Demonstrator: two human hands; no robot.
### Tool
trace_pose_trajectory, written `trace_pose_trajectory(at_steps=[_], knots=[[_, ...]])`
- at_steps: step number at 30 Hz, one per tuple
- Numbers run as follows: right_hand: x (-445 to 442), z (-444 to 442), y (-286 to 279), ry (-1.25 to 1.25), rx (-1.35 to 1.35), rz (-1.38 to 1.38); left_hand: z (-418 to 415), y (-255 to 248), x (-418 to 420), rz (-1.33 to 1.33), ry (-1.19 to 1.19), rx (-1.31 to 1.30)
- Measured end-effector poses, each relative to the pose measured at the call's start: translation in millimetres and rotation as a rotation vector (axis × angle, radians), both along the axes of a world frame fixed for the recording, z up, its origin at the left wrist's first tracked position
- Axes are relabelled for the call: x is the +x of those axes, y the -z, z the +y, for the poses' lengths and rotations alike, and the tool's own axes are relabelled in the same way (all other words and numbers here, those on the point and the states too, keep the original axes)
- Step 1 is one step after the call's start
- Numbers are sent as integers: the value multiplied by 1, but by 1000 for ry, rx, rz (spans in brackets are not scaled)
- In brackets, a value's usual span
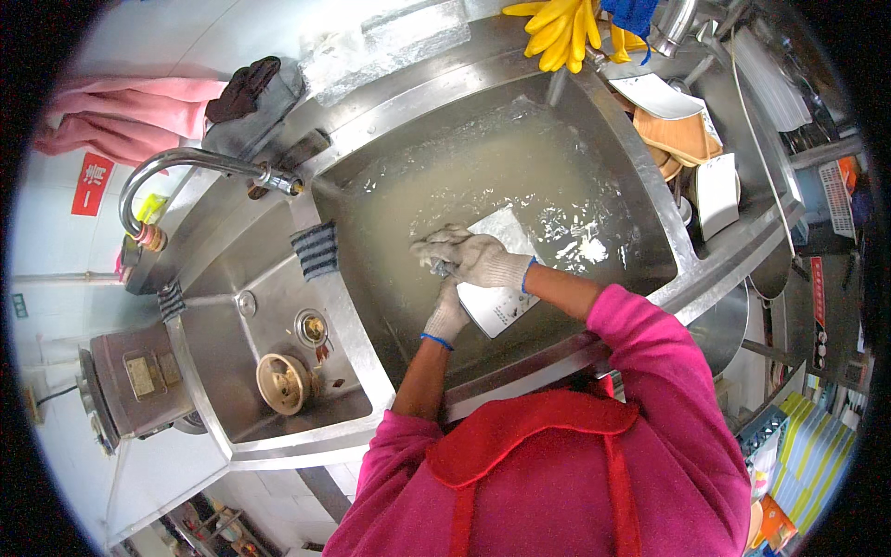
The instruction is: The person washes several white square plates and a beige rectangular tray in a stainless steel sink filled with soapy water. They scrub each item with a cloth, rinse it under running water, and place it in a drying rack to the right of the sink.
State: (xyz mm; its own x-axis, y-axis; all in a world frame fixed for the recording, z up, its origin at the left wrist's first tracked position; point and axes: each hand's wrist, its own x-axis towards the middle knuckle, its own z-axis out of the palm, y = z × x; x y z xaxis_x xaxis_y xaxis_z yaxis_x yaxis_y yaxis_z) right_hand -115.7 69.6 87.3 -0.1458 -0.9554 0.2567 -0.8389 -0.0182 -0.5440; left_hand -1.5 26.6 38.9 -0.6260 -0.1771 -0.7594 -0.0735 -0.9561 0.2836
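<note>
Both my hands wear pale knit work gloves with blue cuffs and meet over murky water in the large steel sink basin (369, 306). My left hand (447, 315) is at the left edge of a white rectangular plate (498, 310) and appears to grip it; its fingertips are hidden. The plate lies tilted at the water's surface, with dark printed marks on its near part. Across it reaches my right hand (480, 259), fingers curled over a greyish scrubber (440, 267), likely metal wool. The scrubber is mostly covered by the glove.
A smaller basin at left holds a bowl (282, 384) with food scraps, beside a drain (314, 327). A chrome faucet (202, 159) arches above it. A striped cloth (314, 250) drapes the divider. Right of the sink are wooden trays (672, 132) and white plates (717, 195); yellow gloves (564, 31) hang behind.
</note>
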Motion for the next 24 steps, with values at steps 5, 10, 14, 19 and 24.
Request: trace_pose_trajectory(at_steps=[5, 10, 14, 19, 24], knots=[[-37, 8, -24, 141, 563, -206, -8, 15, 12, 30, 8, -173], [-73, 44, 5, 493, 795, -266, -5, -13, 1, -56, 1, -298], [-83, 84, 117, 363, 779, -128, -4, -13, -3, 47, -87, -234], [-70, 116, 89, 458, 876, -1076, -12, -6, 8, 80, -225, -216], [-21, 84, 46, 867, 278, -1802, -10, -3, 3, 93, -327, -223]])
